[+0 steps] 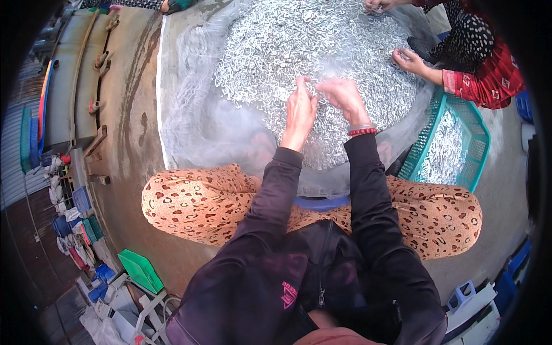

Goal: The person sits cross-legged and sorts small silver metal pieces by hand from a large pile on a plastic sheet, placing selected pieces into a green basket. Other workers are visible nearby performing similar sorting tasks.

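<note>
A wide pile of small, silvery-white, curled pieces that look like little fish lies in front of me. It rests on a sheet of fine translucent netting. Over the near part of the pile is my left hand, its fingers drawn together and the index finger pointing away from me. Whatever it pinches is too small to make out. Close on its right, my right hand wears a red beaded bracelet. Its fingertips point toward the left hand but are smeared by motion.
At my right stands a green plastic basket holding more silvery pieces. Another person's hand reaches into the pile's right side, a second hand farther back. A green tray lies at lower left; metal tanks line the left.
</note>
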Action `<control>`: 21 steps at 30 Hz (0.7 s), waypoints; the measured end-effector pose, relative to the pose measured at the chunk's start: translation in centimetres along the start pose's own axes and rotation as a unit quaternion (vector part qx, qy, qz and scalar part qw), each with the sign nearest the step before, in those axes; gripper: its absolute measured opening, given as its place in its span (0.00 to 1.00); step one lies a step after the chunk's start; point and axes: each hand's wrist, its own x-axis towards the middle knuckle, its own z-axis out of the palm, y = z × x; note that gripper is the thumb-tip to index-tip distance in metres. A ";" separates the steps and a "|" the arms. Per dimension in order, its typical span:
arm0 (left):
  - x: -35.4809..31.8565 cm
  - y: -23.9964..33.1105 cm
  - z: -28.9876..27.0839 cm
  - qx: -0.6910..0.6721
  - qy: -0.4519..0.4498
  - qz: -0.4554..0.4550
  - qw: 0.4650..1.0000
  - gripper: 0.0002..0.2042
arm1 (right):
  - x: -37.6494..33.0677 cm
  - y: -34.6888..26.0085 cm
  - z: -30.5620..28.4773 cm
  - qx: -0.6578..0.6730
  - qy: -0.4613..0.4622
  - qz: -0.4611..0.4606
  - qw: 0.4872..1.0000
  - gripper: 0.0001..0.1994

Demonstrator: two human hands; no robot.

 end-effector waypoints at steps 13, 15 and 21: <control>1.9 -1.9 -2.4 -0.446 -0.102 -0.231 0.859 0.14 | 0.2 1.5 -3.0 0.458 -0.145 -0.130 0.867 0.12; 1.2 -3.3 -2.7 -0.554 -0.103 -0.217 0.797 0.07 | 0.3 2.0 -5.4 0.405 -0.064 -0.076 0.909 0.15; 0.5 -7.9 0.6 -0.310 -0.164 -0.299 0.887 0.12 | 1.4 7.0 -8.4 0.111 0.033 0.050 0.992 0.15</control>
